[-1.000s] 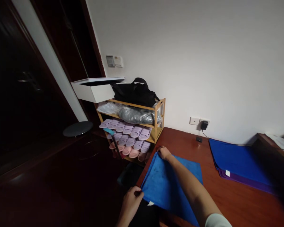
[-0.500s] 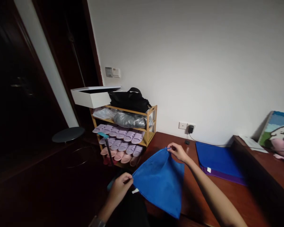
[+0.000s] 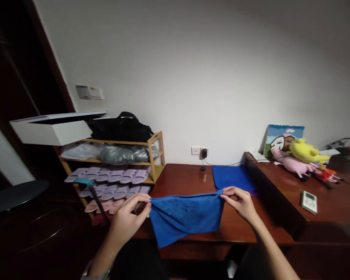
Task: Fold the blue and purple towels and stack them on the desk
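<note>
A blue cloth (image 3: 188,216) hangs stretched between my two hands, above the front part of the brown wooden table (image 3: 180,175). My left hand (image 3: 131,214) pinches its upper left corner between thumb and fingers. The upper right corner is held in a pinch by my right hand (image 3: 240,202), where the fabric bunches a little. Behind my right hand, another blue cloth (image 3: 231,177) lies flat on the table, with a purple edge showing beneath it.
To the left stands a wooden rack (image 3: 154,155) with slippers (image 3: 113,173), bagged items, a black bag (image 3: 121,128) and a white box (image 3: 52,132). On the raised surface at right lie plush toys (image 3: 305,151) and a white remote (image 3: 309,202). A plugged-in adapter (image 3: 204,153) sits on the wall.
My view has turned to the right. My hands have drawn the blue cloth from a slant to nearly level, its top edge now taut, and my left hand has risen.
</note>
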Demonstrator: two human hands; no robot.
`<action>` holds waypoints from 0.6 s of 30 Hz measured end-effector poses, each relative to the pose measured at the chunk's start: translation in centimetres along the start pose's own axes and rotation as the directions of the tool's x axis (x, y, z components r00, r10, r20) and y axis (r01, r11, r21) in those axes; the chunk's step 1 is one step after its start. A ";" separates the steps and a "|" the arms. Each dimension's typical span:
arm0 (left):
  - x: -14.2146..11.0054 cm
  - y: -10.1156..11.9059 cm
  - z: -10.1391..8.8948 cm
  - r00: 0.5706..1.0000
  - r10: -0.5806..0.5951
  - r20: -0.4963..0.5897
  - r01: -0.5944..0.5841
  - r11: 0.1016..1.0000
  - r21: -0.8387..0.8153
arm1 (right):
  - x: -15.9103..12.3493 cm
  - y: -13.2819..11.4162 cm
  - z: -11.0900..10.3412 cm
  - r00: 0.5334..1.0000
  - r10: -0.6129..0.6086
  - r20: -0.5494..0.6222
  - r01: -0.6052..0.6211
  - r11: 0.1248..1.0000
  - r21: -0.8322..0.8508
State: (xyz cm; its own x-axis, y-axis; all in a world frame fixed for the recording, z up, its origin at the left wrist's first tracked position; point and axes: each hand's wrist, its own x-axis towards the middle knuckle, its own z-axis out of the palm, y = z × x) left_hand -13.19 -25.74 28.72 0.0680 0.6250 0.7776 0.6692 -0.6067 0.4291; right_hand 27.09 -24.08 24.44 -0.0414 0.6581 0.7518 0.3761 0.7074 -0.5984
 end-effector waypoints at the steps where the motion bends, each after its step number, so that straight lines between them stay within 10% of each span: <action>1: 0.1 0.2 0.1 1.000 0.012 0.018 -0.012 1.000 -0.006 | -0.6 -0.7 -0.6 1.000 0.010 0.003 -0.010 1.000 -0.005; 18: -0.7 -0.2 0.1 0.982 -0.158 0.103 0.174 0.970 -0.169 | -2.8 -4.3 -1.9 0.982 0.190 0.008 -0.188 0.968 0.169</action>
State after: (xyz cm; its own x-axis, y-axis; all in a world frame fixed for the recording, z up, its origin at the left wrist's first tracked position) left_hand -13.26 -26.03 28.03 0.0370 0.7602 0.6487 0.5362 -0.5629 0.6290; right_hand 27.37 -29.42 25.41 0.0234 0.7822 0.6226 0.2153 0.6042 -0.7672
